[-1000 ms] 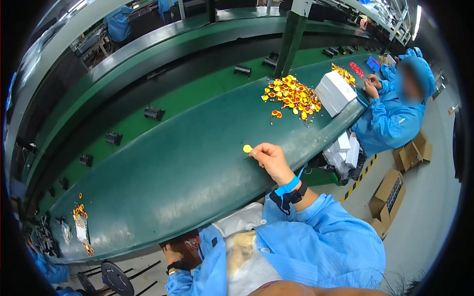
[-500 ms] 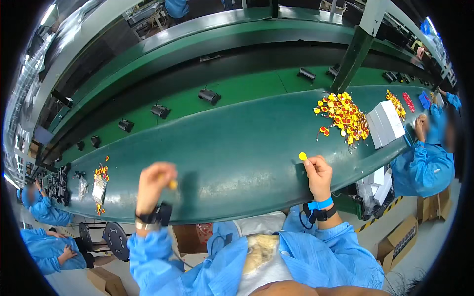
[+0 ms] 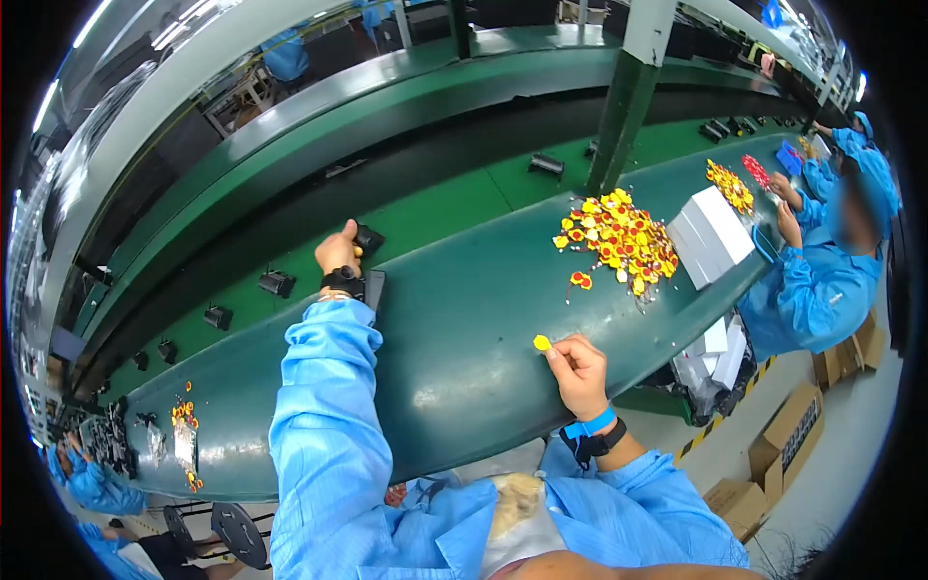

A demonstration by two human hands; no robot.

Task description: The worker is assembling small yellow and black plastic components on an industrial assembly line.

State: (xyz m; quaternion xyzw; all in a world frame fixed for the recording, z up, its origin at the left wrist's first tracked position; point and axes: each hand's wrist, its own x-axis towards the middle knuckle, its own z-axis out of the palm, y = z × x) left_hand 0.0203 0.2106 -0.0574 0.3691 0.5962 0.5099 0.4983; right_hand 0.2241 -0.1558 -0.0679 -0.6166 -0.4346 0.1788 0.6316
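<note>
My left hand (image 3: 338, 251) reaches out over the green conveyor, closed at the near end of a small black housing (image 3: 368, 240). A bit of yellow (image 3: 359, 252) shows by its fingers; its shape is hidden. Above the worktop, my right hand (image 3: 580, 377) pinches a small yellow hexagonal piece (image 3: 542, 342) between thumb and fingers. Beyond it lies a heap of yellow and red pieces (image 3: 619, 237) with thin dark wires.
Black housings (image 3: 276, 282) sit spaced along the conveyor (image 3: 483, 198). White boxes (image 3: 710, 237) stand right of the heap, and a green post (image 3: 619, 126) rises behind it. Bagged parts (image 3: 186, 445) lie at far left. A co-worker in blue (image 3: 812, 290) sits at right.
My left hand has moved forward from above the worktop to a black housing on the conveyor. My right hand still pinches the yellow piece. The whole view has shifted.
</note>
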